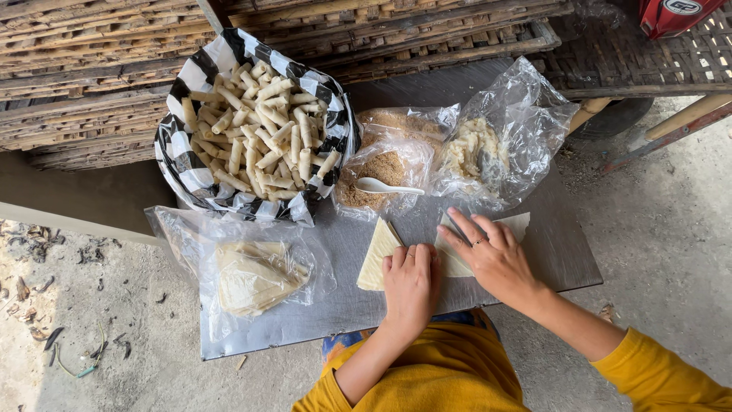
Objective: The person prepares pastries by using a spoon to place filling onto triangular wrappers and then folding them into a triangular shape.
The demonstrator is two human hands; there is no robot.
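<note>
Two pale triangular wrapper sheets lie on a grey metal table (pixel 335 305). My left hand (pixel 410 282) rests flat beside the left wrapper (pixel 377 255), its fingers curled at the wrapper's right edge. My right hand (pixel 492 255), with a ring on one finger, presses spread fingers on the right wrapper (pixel 512 223). Behind them a clear bag holds brown crumbly filling (pixel 377 168) with a white spoon (pixel 385 185) in it. Another clear bag (pixel 476 149) holds pale chopped pieces.
A black-and-white checked bag (pixel 179 164) full of finished pale rolls (pixel 255 130) sits at the back left. A clear bag with a stack of wrappers (pixel 255 276) lies front left. Stacked bamboo slats (pixel 91 61) stand behind the table, with concrete ground around it.
</note>
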